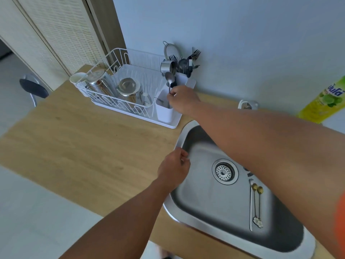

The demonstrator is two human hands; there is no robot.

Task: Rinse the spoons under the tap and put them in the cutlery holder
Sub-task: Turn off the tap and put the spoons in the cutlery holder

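Observation:
My right hand (182,100) reaches across the sink to the white cutlery holder (164,111) at the dish rack's right end and pinches the handle of a steel spoon (169,77), bowl up, just above the holder's front compartment. The back compartment (183,76) is crowded with forks and other cutlery. My left hand (174,169) rests on the left rim of the steel sink (205,230), fingers curled, holding nothing. Two long gold-bowled spoons with flower ends (256,202) lie on the sink floor to the right of the drain (224,171). The tap is not visible.
The white wire dish rack (115,86) holds steel pots and a white cup. A yellow dish soap bottle (324,101) stands at the right against the wall. A small white holder (248,105) sits behind the sink. The wooden counter (84,143) stretches left.

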